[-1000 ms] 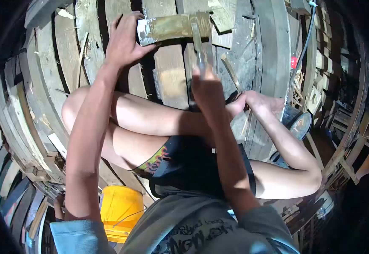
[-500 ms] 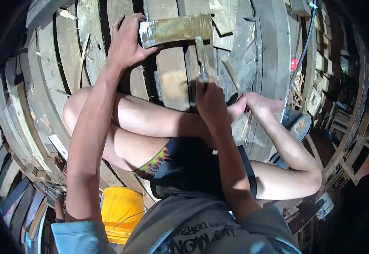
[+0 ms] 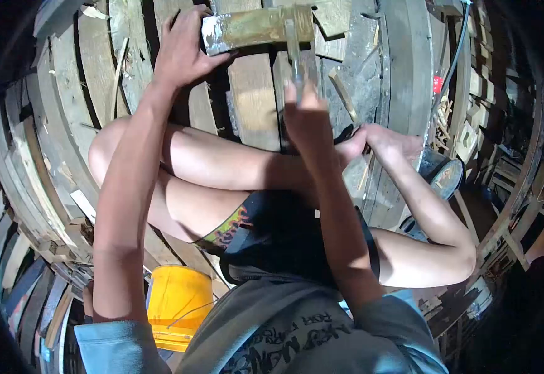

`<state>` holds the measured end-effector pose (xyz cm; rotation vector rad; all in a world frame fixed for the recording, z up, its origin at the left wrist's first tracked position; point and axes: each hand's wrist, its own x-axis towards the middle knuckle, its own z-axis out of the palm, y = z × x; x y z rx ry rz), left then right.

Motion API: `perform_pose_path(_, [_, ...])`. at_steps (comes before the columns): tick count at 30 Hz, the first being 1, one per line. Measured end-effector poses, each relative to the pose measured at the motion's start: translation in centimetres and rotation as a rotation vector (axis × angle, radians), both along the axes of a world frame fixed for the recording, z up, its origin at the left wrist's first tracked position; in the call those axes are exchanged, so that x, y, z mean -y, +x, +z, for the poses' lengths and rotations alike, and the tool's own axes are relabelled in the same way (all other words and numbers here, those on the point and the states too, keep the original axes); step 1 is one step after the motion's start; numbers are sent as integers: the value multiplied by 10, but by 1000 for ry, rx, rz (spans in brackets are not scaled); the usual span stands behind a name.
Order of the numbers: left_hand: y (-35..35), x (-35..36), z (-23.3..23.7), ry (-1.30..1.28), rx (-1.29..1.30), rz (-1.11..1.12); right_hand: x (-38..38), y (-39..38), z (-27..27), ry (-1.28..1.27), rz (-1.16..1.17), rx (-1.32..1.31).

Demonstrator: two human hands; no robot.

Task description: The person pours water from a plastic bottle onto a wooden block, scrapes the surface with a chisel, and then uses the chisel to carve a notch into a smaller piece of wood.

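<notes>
My left hand (image 3: 181, 53) has its grip clamped on the left end of a worn, greenish-yellow rectangular wooden block (image 3: 259, 26), which lies across grey weathered wooden slats (image 3: 253, 106). My right hand (image 3: 306, 118) is clenched around the handle of a slim metal tool (image 3: 295, 59), whose shaft reaches up to the block's right part. A yellow plastic bucket (image 3: 178, 305) sits near my left elbow.

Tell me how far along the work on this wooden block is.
Done: the wooden block lies across the planks, steadied by the left hand. In hand: the right hand presses a narrow tool against its edge. Left: most of it, seemingly; the block looks whole, no cut visible.
</notes>
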<state>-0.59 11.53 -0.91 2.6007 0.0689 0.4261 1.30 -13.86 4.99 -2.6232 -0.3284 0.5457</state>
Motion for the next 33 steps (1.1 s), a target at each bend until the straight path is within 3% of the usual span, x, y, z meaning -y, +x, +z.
perform_pose_path(3, [2, 0, 1, -16, 4, 18, 13, -5, -13, 126, 34, -61])
perform_pose_path(5, [3, -4, -4, -17, 17, -11, 1, 8, -23, 56, 118, 216])
perform_pose_path(7, [2, -1, -1, 10, 11, 2, -19, 19, -1, -38, 43, 50])
perform_pose_path(9, [1, -2, 0, -11, 13, -6, 6, -6, -20, 199, 67, 250])
perform_pose_path(11, [2, -1, 1, -26, 9, 4, 7, -5, -15, 205, 52, 143])
perform_pose_path(12, [3, -1, 0, -18, 25, 7, 8, -8, -12, 188, 18, 1])
perform_pose_path(15, [2, -2, -4, 18, 4, 19, -20, 17, -10, -22, 7, 69])
perform_pose_path(16, [1, -1, -2, -1, -4, 14, -3, 4, -30, -187, 312, 331])
perform_pose_path(17, [-1, 1, -2, -3, -6, 9, 7, -8, -32, -190, 307, 328])
perform_pose_path(19, [3, -1, -1, -13, 12, 14, 17, -20, -21, 145, 27, 70])
perform_pose_path(20, [2, -1, -3, -19, 47, 8, 13, -14, -10, 161, -26, -89])
perform_pose_path(23, [3, -3, -4, -33, 8, 8, -21, 16, -9, -63, 10, 62])
perform_pose_path(25, [-2, 1, -2, -18, -7, 3, -14, 9, -9, -28, -5, -16])
perform_pose_path(27, [1, -1, 1, -33, -20, 8, 11, -17, -17, 136, 51, 80])
perform_pose_path(28, [2, 0, -2, -29, -5, 22, 14, -18, -12, 115, -18, -65])
perform_pose_path(31, [2, -1, -4, -20, -25, 21, -10, 4, -19, 107, -25, 102])
perform_pose_path(33, [1, -2, -6, -16, -1, 12, -25, 18, -10, -78, -28, 30])
